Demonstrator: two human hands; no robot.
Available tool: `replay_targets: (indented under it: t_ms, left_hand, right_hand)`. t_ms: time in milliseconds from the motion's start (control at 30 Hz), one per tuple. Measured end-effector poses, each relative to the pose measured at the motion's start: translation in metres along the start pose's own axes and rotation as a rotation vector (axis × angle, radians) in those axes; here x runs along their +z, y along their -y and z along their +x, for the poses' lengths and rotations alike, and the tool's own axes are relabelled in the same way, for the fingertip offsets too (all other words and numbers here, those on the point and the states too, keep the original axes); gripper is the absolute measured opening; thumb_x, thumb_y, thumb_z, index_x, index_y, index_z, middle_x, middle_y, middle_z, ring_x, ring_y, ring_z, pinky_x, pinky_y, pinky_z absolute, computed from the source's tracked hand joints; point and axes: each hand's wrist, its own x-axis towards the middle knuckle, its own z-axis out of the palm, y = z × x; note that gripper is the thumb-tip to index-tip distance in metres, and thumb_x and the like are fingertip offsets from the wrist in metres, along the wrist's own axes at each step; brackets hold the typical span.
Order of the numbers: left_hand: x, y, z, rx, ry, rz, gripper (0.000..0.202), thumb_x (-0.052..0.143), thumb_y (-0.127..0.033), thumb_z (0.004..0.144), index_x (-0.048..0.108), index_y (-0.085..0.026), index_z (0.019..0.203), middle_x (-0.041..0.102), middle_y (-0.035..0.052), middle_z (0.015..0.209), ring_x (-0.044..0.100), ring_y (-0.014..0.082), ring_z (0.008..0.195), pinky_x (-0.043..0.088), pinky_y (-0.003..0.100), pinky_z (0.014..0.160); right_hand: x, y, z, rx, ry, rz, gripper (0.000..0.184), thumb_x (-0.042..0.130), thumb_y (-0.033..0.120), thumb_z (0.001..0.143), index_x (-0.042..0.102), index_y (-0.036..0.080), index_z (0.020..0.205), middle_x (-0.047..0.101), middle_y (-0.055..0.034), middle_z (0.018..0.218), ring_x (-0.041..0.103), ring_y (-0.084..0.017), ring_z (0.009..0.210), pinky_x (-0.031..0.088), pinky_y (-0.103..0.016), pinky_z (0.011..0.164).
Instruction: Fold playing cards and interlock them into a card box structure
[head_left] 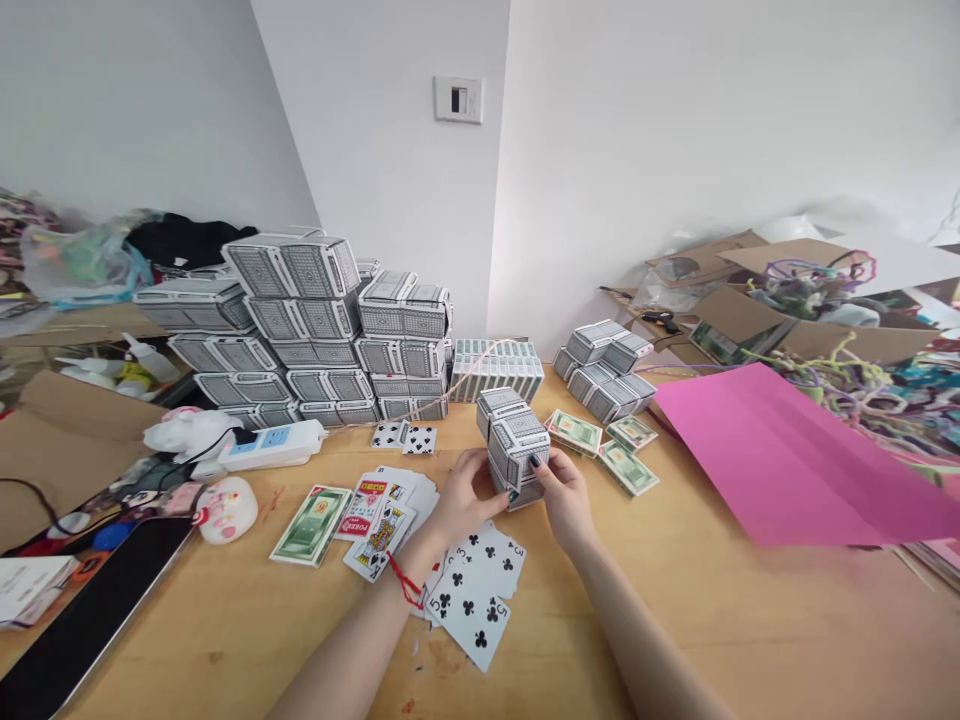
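Note:
Both my hands hold a cube made of playing cards (514, 443) with grey patterned backs, just above the wooden table (720, 610). My left hand (466, 497) grips its left lower side, fingers curled round it. My right hand (566, 492) grips its right side, dark-painted fingertips pressed on the face. A red string is tied on my left wrist. Loose face-up cards (474, 585) lie under my left forearm, several clubs among them.
A big stack of card cubes (300, 330) stands at the back left, a smaller pile (607, 370) at the back right. Card packs (626, 465), a power strip (274, 445), a pink paper sheet (787, 455) and cardboard boxes of pipe cleaners (817, 300) surround the middle.

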Motion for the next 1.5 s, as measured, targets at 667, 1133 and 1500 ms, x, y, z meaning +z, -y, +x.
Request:
replay_targets:
  t_ms: [667, 1133, 1500]
  left_hand:
    - [-0.013, -0.056, 0.009, 0.206, 0.044, 0.444, 0.048, 0.062, -0.025, 0.073, 0.048, -0.033, 0.119, 0.047, 0.0026, 0.124, 0.041, 0.0234, 0.116, 0.032, 0.038, 0.099]
    - [0.006, -0.057, 0.001, 0.249, 0.024, 0.544, 0.041, 0.058, -0.021, 0.073, 0.048, -0.029, 0.113, 0.042, 0.0035, 0.112, 0.048, 0.0187, 0.104, 0.048, 0.034, 0.085]
    - [0.001, -0.054, 0.004, 0.212, 0.032, 0.396, 0.044, 0.057, -0.017, 0.074, 0.048, -0.029, 0.115, 0.043, 0.0039, 0.117, 0.051, 0.018, 0.102, 0.052, 0.035, 0.082]
  right_hand:
    - [-0.001, 0.019, -0.002, 0.013, 0.145, 0.041, 0.029, 0.064, 0.04, 0.067, 0.061, 0.022, 0.09, 0.066, -0.0037, 0.094, 0.058, -0.024, 0.086, 0.044, -0.034, 0.074]
    - [-0.003, 0.023, 0.0, 0.125, -0.098, 0.19, 0.02, 0.065, 0.039, 0.067, 0.064, 0.019, 0.071, 0.063, 0.0004, 0.068, 0.052, -0.016, 0.063, 0.041, -0.025, 0.057]
    - [-0.005, 0.025, 0.004, 0.131, -0.122, 0.232, 0.022, 0.067, 0.04, 0.063, 0.066, 0.019, 0.069, 0.067, 0.0002, 0.069, 0.057, -0.019, 0.067, 0.042, -0.028, 0.059]
